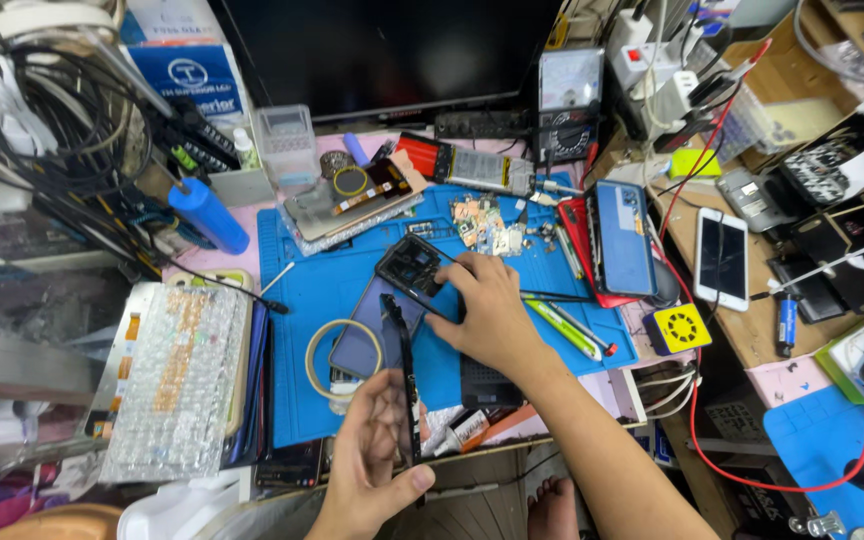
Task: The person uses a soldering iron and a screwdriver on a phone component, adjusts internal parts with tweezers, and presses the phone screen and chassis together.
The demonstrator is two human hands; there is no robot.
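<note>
My left hand (377, 455) is at the table's near edge and holds a thin black phone frame (404, 375) upright on its edge. My right hand (492, 315) reaches over the blue work mat (327, 275), its fingers resting on a black phone housing (414, 268) that lies flat near the mat's middle. A dark phone panel (362, 335) lies on the mat just left of the frame, partly under a roll of tape (342, 358).
Small parts and screws (487, 230) are scattered at the mat's back. Tweezers and a green pen (567, 328) lie to the right, and beside them a blue phone (622, 238). A white phone (722, 258), a bubble-wrapped pack (177, 375), tangled cables (62, 130) and a multimeter (567, 100) crowd the edges.
</note>
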